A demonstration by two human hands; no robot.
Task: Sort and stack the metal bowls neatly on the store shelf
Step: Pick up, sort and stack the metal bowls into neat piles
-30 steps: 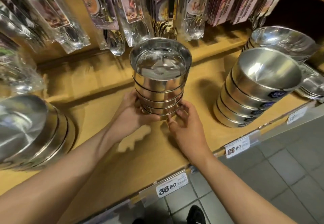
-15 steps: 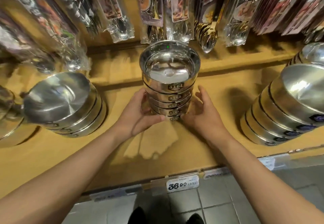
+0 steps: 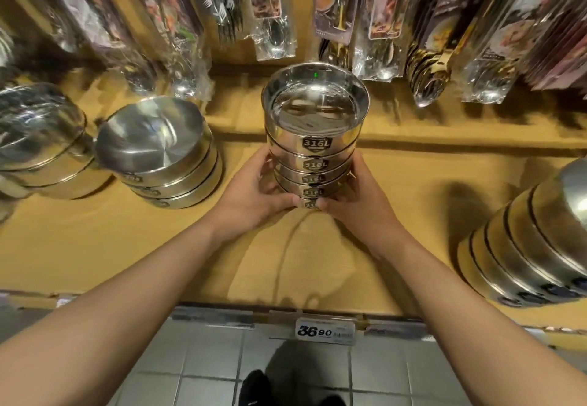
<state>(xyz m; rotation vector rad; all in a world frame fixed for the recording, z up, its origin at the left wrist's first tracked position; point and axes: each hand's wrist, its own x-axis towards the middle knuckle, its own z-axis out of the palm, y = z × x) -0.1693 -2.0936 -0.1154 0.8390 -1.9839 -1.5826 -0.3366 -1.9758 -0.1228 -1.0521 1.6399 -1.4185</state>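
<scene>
Store aisle, wooden shelf (image 3: 95, 247) at waist height, grey tile floor (image 3: 203, 370) below. Left hand (image 3: 254, 196) curled round the left side of the stack of 316L bowls (image 3: 313, 139), thumb across the front of the lowest bowl, fingers wrapped behind. Right hand (image 3: 362, 205) mirrored on the right side, thumb at the front near the bottom label, fingers curled round the back. Thumbs nearly meeting at the stack's base. Stack upright, five nested steel bowls, labels facing forward and lined up, centred between both hands, mid-shelf; whether the base touches the shelf or sits just above it: cannot tell. Further left, well apart: shorter stack of wide steel bowls (image 3: 158, 158), tilted toward the camera, then another bowl stack (image 3: 41, 142) at the left edge. Far right: tall leaning stack of larger bowls (image 3: 524, 253). Behind, hanging packaged cutlery (image 3: 273, 24). Shelf front edge: price tag (image 3: 325, 331) reading 36.90.
</scene>
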